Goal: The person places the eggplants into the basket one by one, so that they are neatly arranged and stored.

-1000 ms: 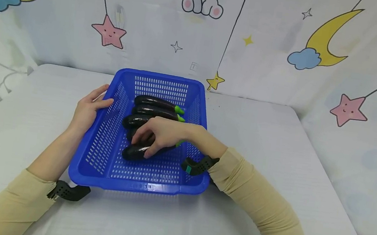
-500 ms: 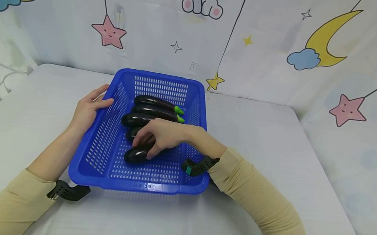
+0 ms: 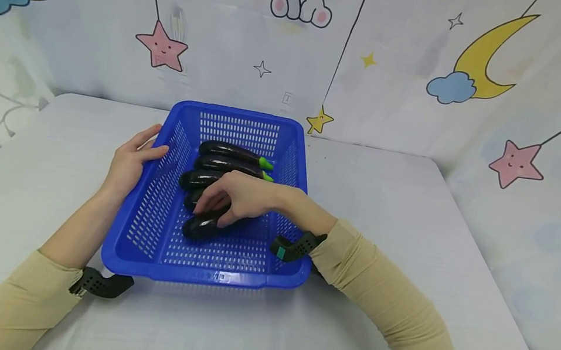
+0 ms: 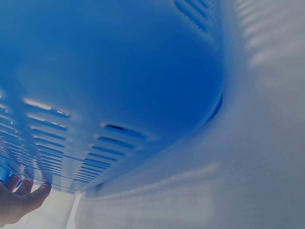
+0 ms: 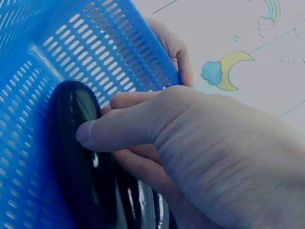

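Several glossy dark purple eggplants lie side by side in a blue plastic basket [image 3: 208, 277], the far ones [image 3: 232, 152] showing green stems toward the right. My right hand [image 3: 243, 196] reaches in over the basket's right wall and holds the nearest eggplant [image 3: 199, 228] near its rounded left end. In the right wrist view, the thumb presses the top of that eggplant [image 5: 78, 157] and the fingers go down its other side. My left hand [image 3: 127, 169] grips the basket's left rim; in the left wrist view its fingers [image 4: 35, 195] are against the outer wall.
The basket stands on a table [image 3: 370, 222] with a white cover. Behind and at both sides hangs a white curtain [image 3: 225, 31] printed with stars, moons and clouds. Dark straps [image 3: 103, 283] sit on both wrists.
The nearest eggplant has shifted slightly under my right hand, and its green stem end is now hidden. The neighbouring eggplants have slid a little left. My left hand stays at the rim.
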